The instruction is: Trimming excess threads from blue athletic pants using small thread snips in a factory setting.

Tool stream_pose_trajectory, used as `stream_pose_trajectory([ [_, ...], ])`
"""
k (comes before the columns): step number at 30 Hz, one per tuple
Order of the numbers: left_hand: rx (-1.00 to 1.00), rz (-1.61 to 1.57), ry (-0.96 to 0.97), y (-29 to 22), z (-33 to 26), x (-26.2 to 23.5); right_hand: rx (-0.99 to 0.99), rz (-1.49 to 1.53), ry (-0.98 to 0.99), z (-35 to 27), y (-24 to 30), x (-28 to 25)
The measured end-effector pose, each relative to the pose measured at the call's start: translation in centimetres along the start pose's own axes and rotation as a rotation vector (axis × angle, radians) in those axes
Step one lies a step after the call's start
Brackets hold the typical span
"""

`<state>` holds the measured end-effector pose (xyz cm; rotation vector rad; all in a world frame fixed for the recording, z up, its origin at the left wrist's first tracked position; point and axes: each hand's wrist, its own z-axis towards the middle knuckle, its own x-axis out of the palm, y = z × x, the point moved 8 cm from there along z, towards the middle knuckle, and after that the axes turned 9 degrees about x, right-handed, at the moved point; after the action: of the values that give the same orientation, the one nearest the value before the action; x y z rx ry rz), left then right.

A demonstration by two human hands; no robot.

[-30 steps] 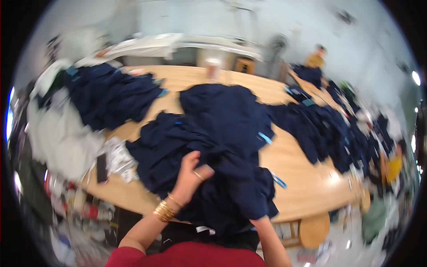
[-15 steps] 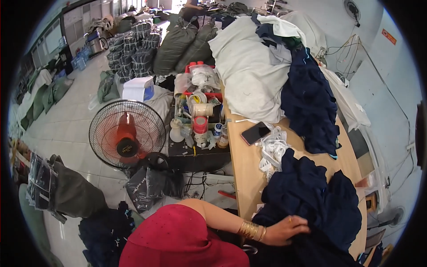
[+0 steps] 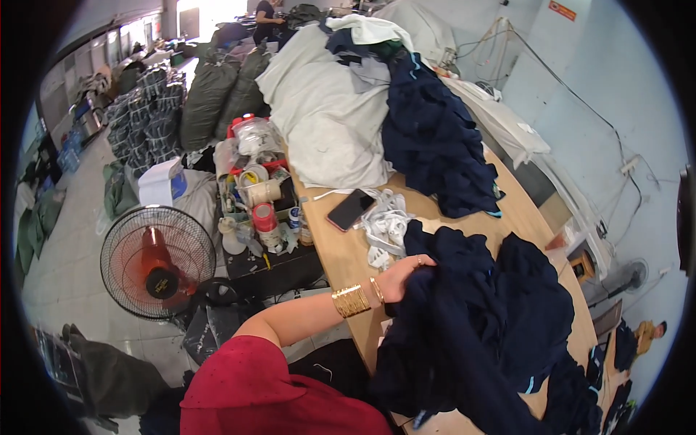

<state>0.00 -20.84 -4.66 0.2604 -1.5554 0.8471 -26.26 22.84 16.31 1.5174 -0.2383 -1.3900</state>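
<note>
Grasping navy cloth [image 3: 457,312] with left hand [image 3: 403,280] | right hand: unseen, cannot tell | cloth is lying near right on tabletop [image 3: 326,233] | keeping folds clear of white straps [image 3: 386,223] seems wise

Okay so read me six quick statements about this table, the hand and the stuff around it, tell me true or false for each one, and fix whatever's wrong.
1. The left hand touches the navy cloth. True.
2. A phone lies on the wooden tabletop beside crumpled white strips. True.
3. The right hand is in view, holding the phone. False: the right hand is out of view, and nobody holds the phone.
4. The left wrist is bare. False: gold bangles circle it.
5. A fan stands to the left of the tabletop. True.
6. The navy cloth covers the white strips completely. False: they lie largely uncovered next to it.
</note>
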Motion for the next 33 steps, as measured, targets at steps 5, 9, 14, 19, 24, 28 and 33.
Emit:
stream_pose_trajectory([
  [5, -0.09, 0.628, 0.099, 5.8, -0.4, 6.5, -0.139, 0.015, 0.024, -0.4, -3.4, 8.8],
  [9, 0.035, 0.776, 0.579, 13.1, -3.0, 17.8, 0.034, 0.382, 0.468, -3.5, 0.3, 25.7],
  [14, -0.072, 0.563, 1.269, 15.9, -12.9, 28.2, 0.027, 0.439, 0.159, -3.2, 0.2, 19.9],
  [19, -0.111, 0.392, 1.405, 15.0, -15.7, 28.5, 0.009, 0.491, -0.145, -2.5, -0.1, 13.6],
  [24, 0.189, 0.888, 1.166, 15.0, -10.6, 25.6, -0.047, 0.537, -0.422, -1.6, 0.3, 7.2],
  [28, 0.23, 0.884, 0.671, 10.0, -1.3, 18.9, -0.088, 0.568, -0.64, -1.9, 0.6, 2.6],
  [33, 0.032, 0.413, -0.007, 3.9, 2.8, 11.6, -0.129, 0.581, -0.937, -4.2, -0.2, -1.8],
])
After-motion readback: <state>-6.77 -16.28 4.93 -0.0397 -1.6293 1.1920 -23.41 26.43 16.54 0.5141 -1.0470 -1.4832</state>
